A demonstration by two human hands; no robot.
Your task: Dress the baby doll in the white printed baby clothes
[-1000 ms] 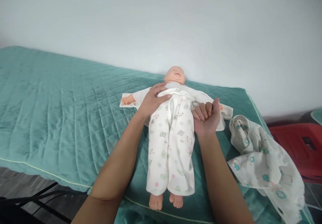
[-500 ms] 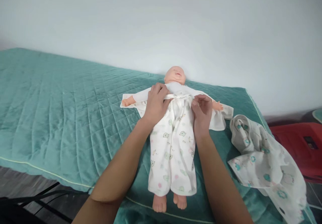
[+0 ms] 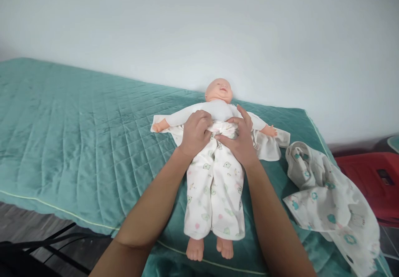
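Observation:
A baby doll (image 3: 220, 110) lies face up, arms spread, in a white long-sleeved top. Printed white baby pants (image 3: 215, 185) cover its legs, with the bare feet showing below the cuffs. My left hand (image 3: 196, 132) is closed on the pants' waistband at the doll's left-of-view side; its fingertips are partly hidden. On the other side, my right hand (image 3: 240, 139) rests at the bunched waistband with thumb and fingers spread apart, one finger raised over the doll's chest. Another white printed garment (image 3: 270, 147) lies spread beneath the doll's back and arms.
A crumpled white cloth with teal prints (image 3: 333, 206) lies at the right edge of the bed. The green quilted cover (image 3: 77, 144) extends far left, against a pale wall (image 3: 199, 28). A red plastic object (image 3: 368, 181) stands beyond the right edge.
My right hand has moved left from the side of the waist onto the front of the waistband, and its fingers have spread. My left hand has shifted slightly down and right.

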